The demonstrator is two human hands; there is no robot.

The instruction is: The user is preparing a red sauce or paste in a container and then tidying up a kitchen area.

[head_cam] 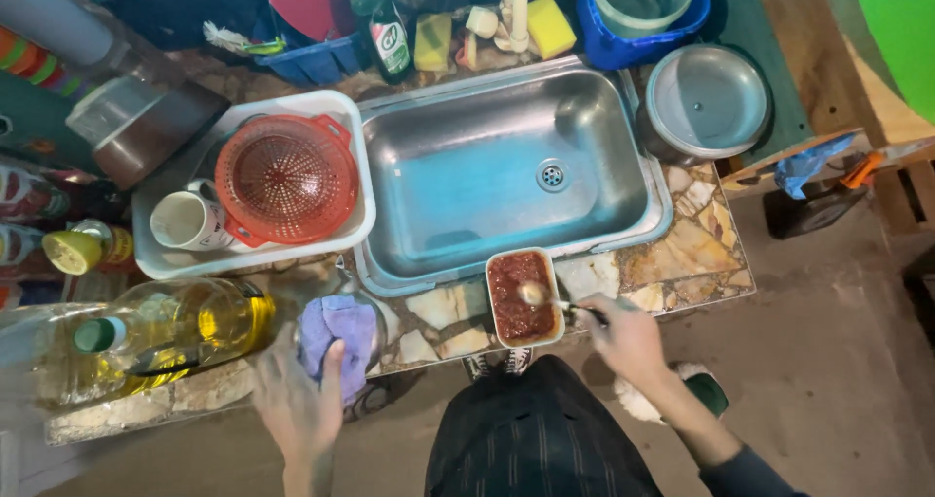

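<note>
My right hand (628,336) grips the dark handle of a spoon (538,295) whose bowl rests in a small rectangular container of red sauce (523,298) on the counter's front edge, just below the steel sink (502,166). My left hand (297,400) hovers low at the counter front, thumb touching a purple cloth (336,331) that covers a round metal lid or pot. The hand looks blurred and its fingers are spread.
A white tray (146,254) left of the sink holds a red colander (285,179) and a white mug (185,220). A big oil bottle (146,336) lies at left. A metal pot (706,103), a blue bucket (633,30), sponges and a dish-soap bottle (388,30) stand behind.
</note>
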